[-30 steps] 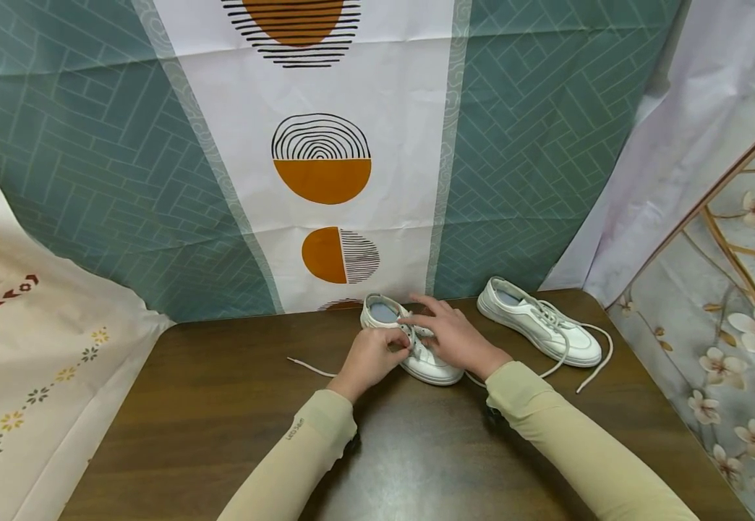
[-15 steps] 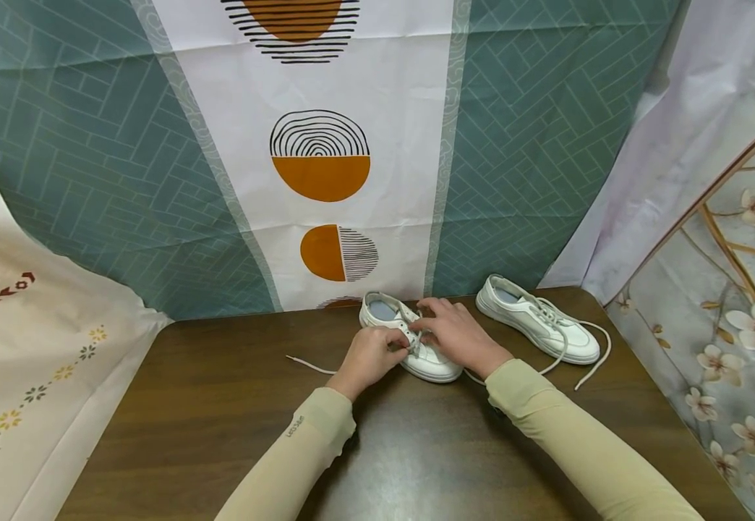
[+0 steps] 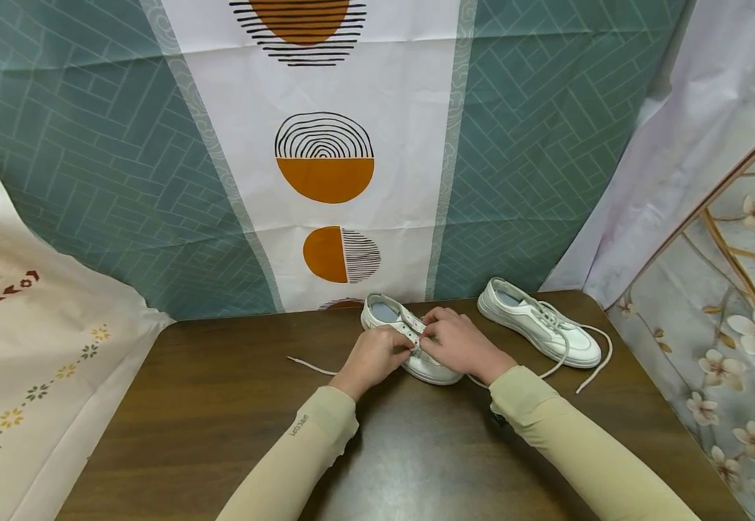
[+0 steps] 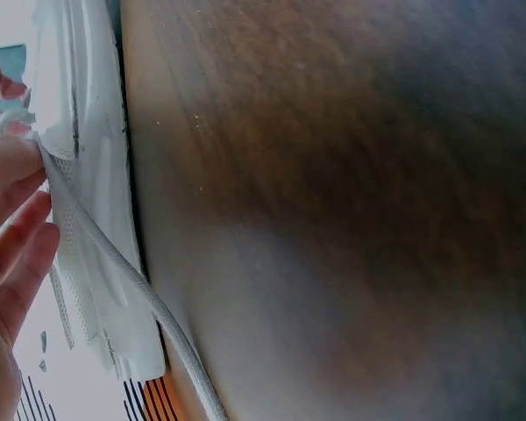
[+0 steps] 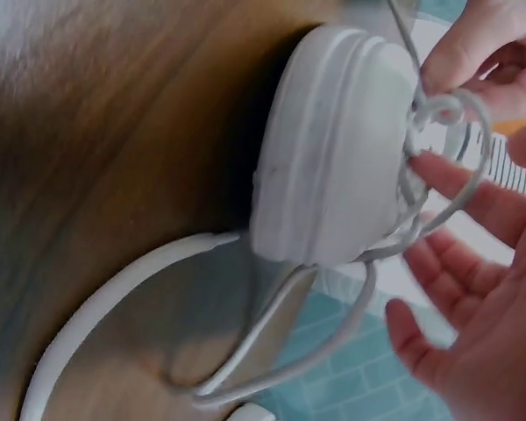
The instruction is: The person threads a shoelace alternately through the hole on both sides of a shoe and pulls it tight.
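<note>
A white sneaker (image 3: 431,370) stands near the table's back edge, its toe toward the front right. My left hand (image 3: 377,354) pinches a pale shoelace (image 4: 114,254) between thumb and index finger at the sneaker's lacing. From that pinch the lace runs down along the shoe's side in the left wrist view. My right hand (image 5: 482,281) is beside the lacing, its index fingertip touching the lace. A loop of lace (image 5: 482,167) crosses over that finger, while the thumb stands apart. In the head view the right hand's back partly covers the toe and laces.
A second white sneaker (image 3: 534,325) with loose laces (image 3: 595,369) stands at the back right of the brown wooden table (image 3: 221,420). A lace end (image 3: 309,365) lies on the tabletop at left. Behind the table hangs a patterned curtain (image 3: 514,181).
My right hand's fingers, spread above the sneaker a second ago, have come down and drawn in to the lacing beside my left hand. The left hand keeps its pinch in nearly the same place.
</note>
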Available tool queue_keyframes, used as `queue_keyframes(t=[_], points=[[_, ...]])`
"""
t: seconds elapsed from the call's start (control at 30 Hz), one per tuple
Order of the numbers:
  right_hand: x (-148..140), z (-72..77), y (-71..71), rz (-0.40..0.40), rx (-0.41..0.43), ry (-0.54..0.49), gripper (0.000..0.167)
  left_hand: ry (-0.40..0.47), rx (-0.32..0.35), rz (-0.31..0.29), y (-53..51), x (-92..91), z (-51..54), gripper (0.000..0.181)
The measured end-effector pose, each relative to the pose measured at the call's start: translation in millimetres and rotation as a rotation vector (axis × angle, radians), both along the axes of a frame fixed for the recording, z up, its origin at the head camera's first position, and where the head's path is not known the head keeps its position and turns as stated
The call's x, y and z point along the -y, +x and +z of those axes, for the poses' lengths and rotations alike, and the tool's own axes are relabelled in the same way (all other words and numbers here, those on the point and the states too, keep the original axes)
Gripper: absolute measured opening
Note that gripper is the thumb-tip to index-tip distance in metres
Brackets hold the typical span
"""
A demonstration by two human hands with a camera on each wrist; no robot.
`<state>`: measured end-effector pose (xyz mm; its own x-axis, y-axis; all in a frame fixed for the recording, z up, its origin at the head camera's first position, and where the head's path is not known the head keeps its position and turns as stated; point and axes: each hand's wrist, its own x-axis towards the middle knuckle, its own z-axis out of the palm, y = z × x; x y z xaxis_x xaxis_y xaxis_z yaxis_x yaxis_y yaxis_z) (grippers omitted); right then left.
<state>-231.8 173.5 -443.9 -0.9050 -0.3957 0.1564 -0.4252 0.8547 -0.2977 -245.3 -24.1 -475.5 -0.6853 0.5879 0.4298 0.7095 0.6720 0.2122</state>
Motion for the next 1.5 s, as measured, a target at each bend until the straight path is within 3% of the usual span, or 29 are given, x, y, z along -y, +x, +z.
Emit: queue_keyframes(t=[0.1,0.2,0.37,0.5,0.77,0.9,1.03,1.17,1.33,1.5], points=[[4,2.5,4.7,-0.057,-0.006,0.032,0.031,0.0,-0.007,0.006,0.0,-0.2,0.1,0.009],[9,2.9,8.0,-0.101,0.057,0.013,0.023,0.002,-0.014,0.004,-0.2,-1.1,-0.4,0.009],[9,-0.1,5.7,-0.152,0.21,-0.191,0.018,0.009,-0.036,-0.005,-0.3,-1.9,-0.6,0.007],[5,-4.8,0.3,-0.135,0.257,-0.306,0.018,0.009,-0.037,-0.008,0.0,-0.9,0.1,0.006],[1,-19.0,-6.2,-0.068,0.142,-0.343,0.014,0.032,-0.048,-0.051,-0.3,0.1,-0.8,0.006],[0,-21.4,-6.4,-0.054,0.084,-0.338,0.015,0.031,-0.109,-0.053,-0.7,1.0,-2.2,0.008],[-2,-22.0,-6.8,-0.016,0.079,-0.297,0.018,0.046,-0.174,-0.055,-0.4,2.4,-2.5,0.009],[-3,-20.6,-7.1,0.031,0.063,-0.262,0.016,0.053,-0.19,-0.059,1.1,2.9,-1.4,0.009],[-3,-18.9,-6.4,0.054,0.033,-0.259,0.011,0.049,-0.119,-0.036,-0.8,3.7,5.6,0.013],[-3,-17.3,-5.7,0.06,-0.033,-0.231,0.009,0.135,0.041,0.077,-8.6,4.3,13.7,0.029]])
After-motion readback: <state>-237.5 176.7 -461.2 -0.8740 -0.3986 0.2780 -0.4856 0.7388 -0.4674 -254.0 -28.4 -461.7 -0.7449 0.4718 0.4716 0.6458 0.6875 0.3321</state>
